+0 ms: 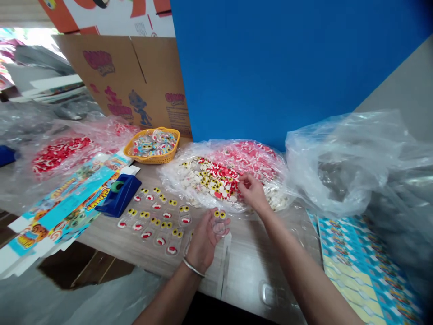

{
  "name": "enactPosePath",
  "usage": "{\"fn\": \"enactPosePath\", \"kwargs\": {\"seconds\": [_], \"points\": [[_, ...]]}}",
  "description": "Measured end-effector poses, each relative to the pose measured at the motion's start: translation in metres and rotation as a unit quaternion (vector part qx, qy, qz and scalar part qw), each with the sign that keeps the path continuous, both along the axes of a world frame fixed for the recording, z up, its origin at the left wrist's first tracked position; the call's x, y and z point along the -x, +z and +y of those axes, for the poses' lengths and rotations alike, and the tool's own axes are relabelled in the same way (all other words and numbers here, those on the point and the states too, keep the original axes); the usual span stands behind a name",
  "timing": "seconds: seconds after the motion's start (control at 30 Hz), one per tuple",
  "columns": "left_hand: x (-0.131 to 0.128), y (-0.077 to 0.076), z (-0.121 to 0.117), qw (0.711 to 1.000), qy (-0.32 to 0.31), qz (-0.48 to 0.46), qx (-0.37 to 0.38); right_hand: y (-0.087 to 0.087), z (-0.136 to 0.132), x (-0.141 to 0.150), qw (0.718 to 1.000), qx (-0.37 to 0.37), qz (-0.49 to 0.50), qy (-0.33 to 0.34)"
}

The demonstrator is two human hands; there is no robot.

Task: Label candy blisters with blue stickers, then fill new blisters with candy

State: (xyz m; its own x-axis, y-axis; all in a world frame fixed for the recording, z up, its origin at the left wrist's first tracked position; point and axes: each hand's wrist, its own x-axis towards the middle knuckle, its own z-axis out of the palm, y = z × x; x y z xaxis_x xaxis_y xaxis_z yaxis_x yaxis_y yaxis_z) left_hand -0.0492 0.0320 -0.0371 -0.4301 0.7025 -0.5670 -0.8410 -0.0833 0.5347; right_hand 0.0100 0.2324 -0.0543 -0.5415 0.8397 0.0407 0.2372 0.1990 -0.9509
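The left hand (203,241) cradles a clear plastic blister tray (219,228) near the right hand (252,193), pinched narrow over a clear plastic bag of red-and-white gummy candies (216,180).

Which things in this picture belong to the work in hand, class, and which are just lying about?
In use: left hand, clear plastic blister, right hand, bag of eye-shaped sweets, filled blisters.

Lying about: blue tape dispenser, printed card sheets, crumpled plastic bag.

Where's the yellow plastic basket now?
In the head view, the yellow plastic basket sits upper centre, left of the clear plastic candy bag.
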Motion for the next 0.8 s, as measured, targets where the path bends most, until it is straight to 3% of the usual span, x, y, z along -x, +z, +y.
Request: {"fn": "enactPosePath", "kwargs": {"seconds": [0.17, 0.4, 0.63, 0.8], "points": [[0.002, -0.002, 0.004, 1.0, -0.002, 0.012, -0.006, -0.001, -0.015, -0.01, 0.99, 0.132, 0.045, 0.037], [0.002, 0.004, 0.027, 0.992, 0.018, 0.125, -0.002, 0.004, -0.047, -0.02, 0.959, 0.238, 0.113, 0.108], [-0.001, -0.006, 0.039, 0.982, 0.028, 0.187, 0.011, 0.006, -0.061, -0.021, 0.967, 0.198, 0.107, 0.121], [-0.002, -0.008, 0.045, 0.984, 0.047, 0.173, 0.017, 0.001, -0.067, -0.02, 0.988, 0.112, 0.091, 0.048]]}}
